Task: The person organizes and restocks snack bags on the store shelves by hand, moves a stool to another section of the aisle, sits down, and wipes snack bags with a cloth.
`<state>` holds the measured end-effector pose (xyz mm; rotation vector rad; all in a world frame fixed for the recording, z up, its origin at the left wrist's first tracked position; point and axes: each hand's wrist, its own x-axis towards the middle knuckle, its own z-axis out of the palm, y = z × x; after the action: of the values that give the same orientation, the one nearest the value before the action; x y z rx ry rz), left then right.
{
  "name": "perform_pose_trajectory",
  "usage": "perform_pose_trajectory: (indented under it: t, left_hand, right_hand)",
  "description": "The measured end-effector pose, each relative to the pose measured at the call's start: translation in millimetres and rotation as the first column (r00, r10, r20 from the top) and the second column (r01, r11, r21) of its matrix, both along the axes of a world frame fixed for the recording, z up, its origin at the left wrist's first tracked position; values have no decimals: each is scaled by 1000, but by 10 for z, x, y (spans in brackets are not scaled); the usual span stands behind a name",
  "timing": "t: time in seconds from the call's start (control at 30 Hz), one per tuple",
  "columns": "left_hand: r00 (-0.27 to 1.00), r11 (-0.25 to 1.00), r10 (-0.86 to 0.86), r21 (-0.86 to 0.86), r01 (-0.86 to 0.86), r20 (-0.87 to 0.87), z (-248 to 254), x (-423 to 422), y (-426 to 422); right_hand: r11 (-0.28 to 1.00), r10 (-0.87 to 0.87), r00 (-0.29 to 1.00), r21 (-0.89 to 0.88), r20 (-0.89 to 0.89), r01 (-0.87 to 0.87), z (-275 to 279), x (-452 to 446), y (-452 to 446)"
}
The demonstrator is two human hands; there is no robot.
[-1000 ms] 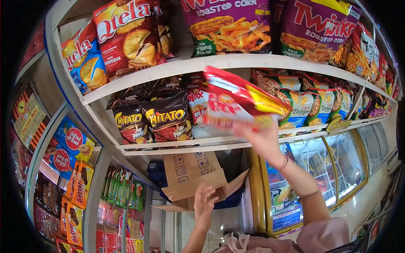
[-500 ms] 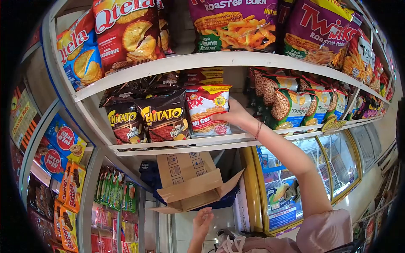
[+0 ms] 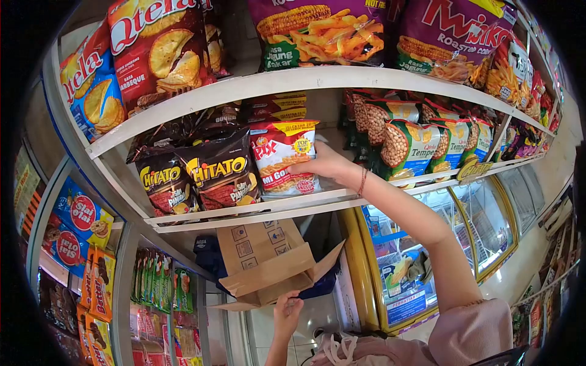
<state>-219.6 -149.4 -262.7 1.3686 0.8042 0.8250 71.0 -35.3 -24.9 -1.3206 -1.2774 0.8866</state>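
Right hand [image 3: 331,163] was part-closed on a red-and-white plastic snack packet [image 3: 278,160], which, airborne a second earlier, now stood shelved beside black foil bags [image 3: 220,168].

Gold-framed freezer [image 3: 488,226] lower right; orange Better packs [image 3: 100,288] lower left

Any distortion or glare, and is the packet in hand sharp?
Head view: fisheye bends the white shelf edge, corners are black; head view: pale reflections on the freezer glass; head view: the packet has legible print, partly hidden by the right hand.
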Motion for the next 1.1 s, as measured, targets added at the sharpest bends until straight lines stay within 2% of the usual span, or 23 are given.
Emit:
perform_pose_trajectory:
  t: [0.1, 0.23, 0.4, 0.5, 0.63, 0.73, 0.83, 0.93, 1.03, 1.07, 1.1]
  left_hand:
    - [990, 998, -64, 9, 66, -124, -64, -10, -9]
    - [993, 999, -47, 12, 48, -105, -153, -21, 16]
    - [995, 1000, 8, 13, -6, -102, -177, 6, 59]
    - [981, 999, -35, -12, 33, -191, -126, 28, 92]
    - [974, 997, -74, 15, 79, -216, -192, 70, 140]
    - [968, 994, -73, 63, 91, -241, -139, 111, 174]
    - [951, 987, -56, 129, 99, -304, -62, 139, 167]
    - [945, 978, -47, 177, 110, -324, -81, 156, 157]
    - [944, 967, -59, 216, 135, -325, -94, 192, 144]
    - [942, 963, -67, 226, 148, -330, -112, 199, 145]
    - [940, 958, -76, 238, 161, -333, -119, 207, 142]
  right_hand:
    - [994, 100, 994, -49, -36, -101, 0, 46, 99]
    - [990, 114, 993, -79, -31, -116, 42, 60, 137]
    - [995, 77, 997, -56, 1, -77, 73, 48, 161]
    - [996, 69, 998, -52, -13, -69, 61, 39, 192]
    - [998, 39, 999, -44, -19, -40, 36, 19, 164]
    - [994, 18, 997, 103, 74, -26, -60, 86, 171]
    - [980, -106, 968, 190, 227, 63, -91, 121, 202]
    - [971, -223, 881, 172, 417, 165, -181, 131, 310]
    - [931, -326, 826, 309, 460, 195, -195, 50, 257]
    - [954, -216, 917, 273, 336, 125, -177, 30, 237]
    - [949, -219, 933, 283, 285, 136, -196, 31, 242]
